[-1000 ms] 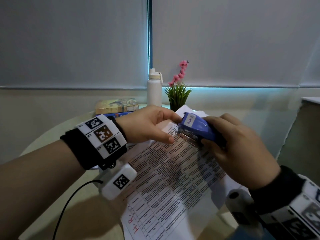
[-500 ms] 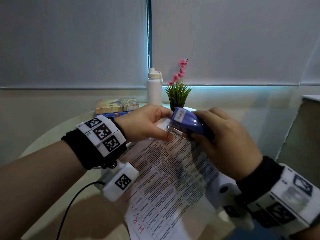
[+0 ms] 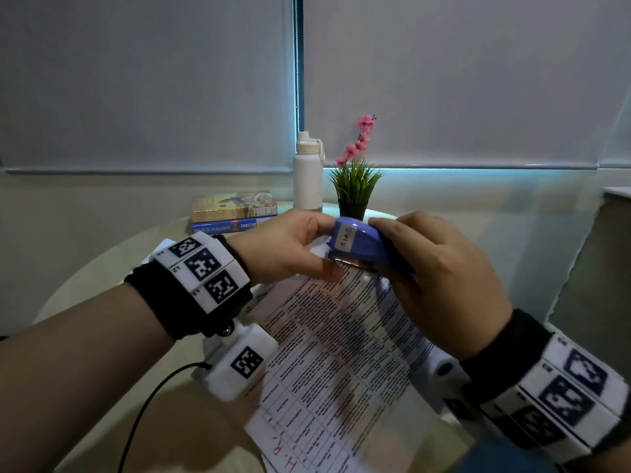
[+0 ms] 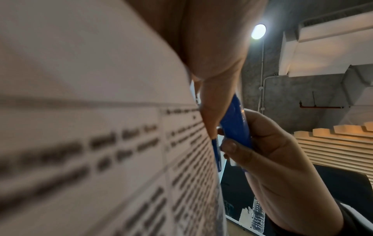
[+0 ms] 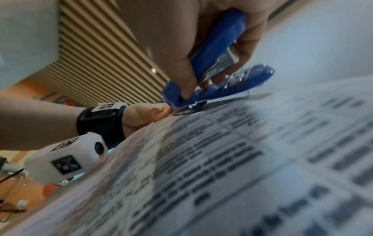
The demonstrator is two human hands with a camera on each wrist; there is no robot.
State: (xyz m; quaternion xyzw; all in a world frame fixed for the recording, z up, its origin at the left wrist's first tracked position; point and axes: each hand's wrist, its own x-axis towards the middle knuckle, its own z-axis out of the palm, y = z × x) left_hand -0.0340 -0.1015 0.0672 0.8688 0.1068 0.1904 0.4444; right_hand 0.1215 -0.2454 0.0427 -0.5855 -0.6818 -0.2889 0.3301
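A printed paper sheet (image 3: 341, 353) with tables of text is held up above the round table. My left hand (image 3: 290, 247) pinches its top corner between thumb and fingers. My right hand (image 3: 440, 285) grips a small blue stapler (image 3: 362, 245) whose mouth sits over that same top corner, right beside the left fingertips. In the right wrist view the blue stapler (image 5: 218, 76) shows its metal magazine and lower arm above the paper sheet (image 5: 222, 159). The left wrist view shows the blue stapler (image 4: 234, 127) edge-on against the paper sheet (image 4: 90, 127).
At the back of the round table (image 3: 102, 268) stand a white bottle (image 3: 308, 172), a small potted plant with pink flowers (image 3: 353, 186) and two stacked books (image 3: 234, 211). A black cable (image 3: 143, 414) runs down from the left wrist camera. Closed blinds fill the wall behind.
My right hand has carried the stapler left and up onto the sheet's top corner, next to my left fingers. The sheet has shifted slightly left with it.
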